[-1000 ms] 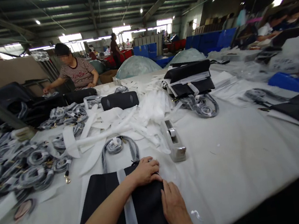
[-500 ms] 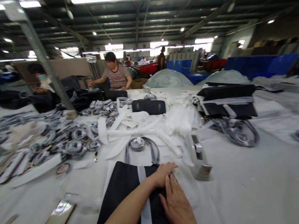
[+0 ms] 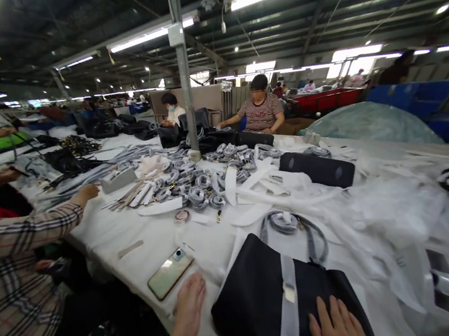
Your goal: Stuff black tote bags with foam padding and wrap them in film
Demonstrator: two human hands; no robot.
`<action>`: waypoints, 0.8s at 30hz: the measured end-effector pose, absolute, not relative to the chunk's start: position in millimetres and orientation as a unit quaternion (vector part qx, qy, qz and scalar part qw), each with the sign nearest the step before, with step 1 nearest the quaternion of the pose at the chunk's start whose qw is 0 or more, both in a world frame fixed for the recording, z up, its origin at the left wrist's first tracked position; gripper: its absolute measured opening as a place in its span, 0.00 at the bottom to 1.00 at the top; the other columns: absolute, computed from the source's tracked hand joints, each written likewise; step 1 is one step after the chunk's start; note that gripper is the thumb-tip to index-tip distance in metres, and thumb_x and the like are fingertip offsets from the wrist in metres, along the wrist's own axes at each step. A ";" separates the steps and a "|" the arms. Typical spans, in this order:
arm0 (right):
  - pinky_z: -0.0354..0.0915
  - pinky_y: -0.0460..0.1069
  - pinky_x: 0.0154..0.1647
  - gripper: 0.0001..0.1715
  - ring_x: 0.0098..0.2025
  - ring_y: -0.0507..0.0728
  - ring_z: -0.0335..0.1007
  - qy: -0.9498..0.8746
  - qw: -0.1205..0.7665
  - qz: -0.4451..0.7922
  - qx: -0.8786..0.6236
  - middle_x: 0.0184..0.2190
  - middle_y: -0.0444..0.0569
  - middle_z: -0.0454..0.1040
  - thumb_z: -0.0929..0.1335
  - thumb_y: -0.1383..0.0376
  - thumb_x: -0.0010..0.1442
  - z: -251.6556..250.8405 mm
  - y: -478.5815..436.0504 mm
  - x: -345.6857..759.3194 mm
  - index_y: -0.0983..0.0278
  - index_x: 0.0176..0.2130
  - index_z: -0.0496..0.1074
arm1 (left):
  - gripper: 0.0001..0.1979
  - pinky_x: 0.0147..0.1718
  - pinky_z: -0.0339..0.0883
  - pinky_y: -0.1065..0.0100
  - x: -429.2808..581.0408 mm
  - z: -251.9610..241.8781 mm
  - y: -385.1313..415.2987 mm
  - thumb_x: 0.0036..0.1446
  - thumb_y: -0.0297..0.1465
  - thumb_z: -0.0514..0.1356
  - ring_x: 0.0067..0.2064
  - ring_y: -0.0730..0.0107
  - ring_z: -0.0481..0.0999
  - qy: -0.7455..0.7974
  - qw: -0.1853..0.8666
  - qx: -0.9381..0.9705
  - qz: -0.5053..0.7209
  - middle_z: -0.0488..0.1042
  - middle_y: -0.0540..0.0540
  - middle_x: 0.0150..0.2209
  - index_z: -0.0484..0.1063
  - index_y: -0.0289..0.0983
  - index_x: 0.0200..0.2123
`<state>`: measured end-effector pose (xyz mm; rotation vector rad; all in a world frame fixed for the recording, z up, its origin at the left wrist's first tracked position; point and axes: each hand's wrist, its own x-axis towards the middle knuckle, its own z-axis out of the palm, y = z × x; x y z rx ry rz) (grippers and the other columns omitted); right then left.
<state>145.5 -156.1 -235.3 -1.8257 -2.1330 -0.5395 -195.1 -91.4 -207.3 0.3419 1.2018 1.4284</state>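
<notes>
A black handbag (image 3: 247, 302) lies flat before me, with a pale wrapping strip (image 3: 289, 323) running down its front over a small light fastening piece (image 3: 289, 293). Its wrapped handle (image 3: 315, 233) loops out beyond the top edge. My right hand (image 3: 340, 329) rests on the bag's right side, fingers spread and flat. Off the bag to the left, my left hand (image 3: 191, 302) is beside a phone (image 3: 171, 273), fingers loosely extended and nothing visible in them. A coiled wrapped strap (image 3: 283, 222) sits inside the handle loop.
Wrapped strap coils (image 3: 198, 195) are heaped further back, near a metal post (image 3: 186, 82). At right are a tape dispenser (image 3: 444, 286) and crumpled white wrapping (image 3: 402, 201). A co-worker in a plaid shirt (image 3: 18, 271) sits close at left; another person (image 3: 260, 110) is across the table.
My view has swung left, bringing in the plaid-shirted co-worker. My left hand has come off the bag and moved left toward the phone. My right hand stays on the bag.
</notes>
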 end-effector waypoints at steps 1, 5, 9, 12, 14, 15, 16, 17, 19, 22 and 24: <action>0.55 0.65 0.57 0.26 0.60 0.71 0.57 -0.747 0.144 -0.177 -0.625 0.52 0.63 0.69 0.57 0.58 0.61 -236.7 -155.8 145.9 0.68 0.50 0.72 | 0.10 0.51 0.67 0.62 -193.0 -208.9 -85.9 0.52 0.32 0.66 0.44 0.64 0.76 0.502 0.606 0.139 0.601 0.76 0.45 0.36 0.70 0.37 0.35; 0.53 0.64 0.58 0.25 0.59 0.70 0.59 -0.751 0.137 -0.161 -0.625 0.52 0.63 0.69 0.57 0.59 0.61 -229.7 -157.8 143.3 0.68 0.50 0.72 | 0.08 0.35 0.72 0.65 -164.1 -207.2 -49.0 0.49 0.29 0.66 0.30 0.66 0.77 0.470 0.669 0.116 0.564 0.74 0.48 0.25 0.69 0.34 0.28; 0.54 0.64 0.58 0.29 0.59 0.70 0.59 -0.729 0.099 -0.177 -0.654 0.54 0.65 0.67 0.56 0.58 0.62 -216.8 -160.4 133.6 0.72 0.52 0.69 | 0.08 0.26 0.71 0.67 -151.1 -202.5 -20.8 0.58 0.30 0.57 0.25 0.68 0.75 0.453 0.692 0.072 0.558 0.73 0.47 0.24 0.67 0.34 0.27; 0.54 0.63 0.58 0.30 0.59 0.72 0.59 -0.710 0.079 -0.193 -0.673 0.55 0.69 0.65 0.57 0.58 0.62 -212.8 -160.5 127.3 0.76 0.54 0.68 | 0.07 0.29 0.70 0.70 -163.5 -195.5 -17.1 0.62 0.33 0.54 0.30 0.71 0.76 0.426 0.674 0.067 0.600 0.75 0.46 0.31 0.67 0.36 0.34; 0.54 0.63 0.58 0.30 0.58 0.72 0.59 -0.705 0.075 -0.193 -0.678 0.56 0.70 0.64 0.58 0.58 0.63 -212.2 -160.4 125.1 0.76 0.54 0.67 | 0.07 0.31 0.71 0.71 -175.9 -188.8 -19.8 0.63 0.34 0.53 0.33 0.72 0.77 0.410 0.658 0.072 0.628 0.75 0.45 0.36 0.67 0.37 0.38; 0.54 0.63 0.58 0.30 0.59 0.72 0.59 -0.705 0.075 -0.191 -0.679 0.56 0.70 0.63 0.58 0.58 0.63 -212.2 -160.4 124.6 0.76 0.55 0.67 | 0.07 0.32 0.71 0.71 -181.5 -185.1 -21.5 0.63 0.34 0.52 0.35 0.72 0.77 0.403 0.650 0.075 0.640 0.75 0.45 0.38 0.67 0.38 0.40; 0.54 0.63 0.58 0.29 0.59 0.71 0.59 -0.704 0.075 -0.190 -0.681 0.57 0.70 0.63 0.58 0.58 0.63 -212.1 -160.5 124.3 0.75 0.55 0.67 | 0.08 0.33 0.71 0.71 -186.3 -181.4 -23.1 0.63 0.33 0.52 0.36 0.72 0.77 0.398 0.643 0.078 0.650 0.74 0.45 0.39 0.68 0.38 0.41; 0.54 0.63 0.58 0.29 0.59 0.71 0.59 -0.703 0.074 -0.189 -0.682 0.57 0.69 0.63 0.58 0.58 0.63 -212.0 -160.6 124.3 0.75 0.55 0.67 | 0.08 0.34 0.71 0.70 -190.1 -177.7 -24.3 0.63 0.33 0.51 0.37 0.72 0.77 0.392 0.636 0.081 0.660 0.74 0.45 0.40 0.68 0.39 0.42; 0.54 0.63 0.58 0.29 0.59 0.71 0.59 -0.701 0.070 -0.191 -0.684 0.57 0.69 0.63 0.58 0.58 0.63 -211.4 -160.9 124.4 0.74 0.56 0.67 | 0.08 0.35 0.72 0.69 -195.4 -170.1 -24.8 0.63 0.33 0.51 0.37 0.71 0.77 0.382 0.624 0.089 0.676 0.74 0.45 0.41 0.68 0.40 0.43; 0.55 0.62 0.58 0.29 0.59 0.70 0.59 -0.698 0.062 -0.202 -0.685 0.57 0.68 0.63 0.59 0.58 0.63 -209.9 -161.4 124.3 0.74 0.55 0.67 | 0.09 0.37 0.72 0.67 -203.3 -156.3 -20.4 0.63 0.33 0.52 0.37 0.69 0.77 0.369 0.599 0.109 0.702 0.74 0.45 0.41 0.69 0.40 0.43; 0.56 0.61 0.58 0.29 0.59 0.70 0.59 -0.697 0.060 -0.208 -0.684 0.57 0.68 0.64 0.59 0.58 0.62 -209.5 -161.8 124.2 0.73 0.55 0.68 | 0.09 0.39 0.71 0.66 -212.5 -143.4 -14.9 0.63 0.34 0.52 0.38 0.70 0.77 0.365 0.573 0.127 0.723 0.75 0.45 0.41 0.69 0.40 0.42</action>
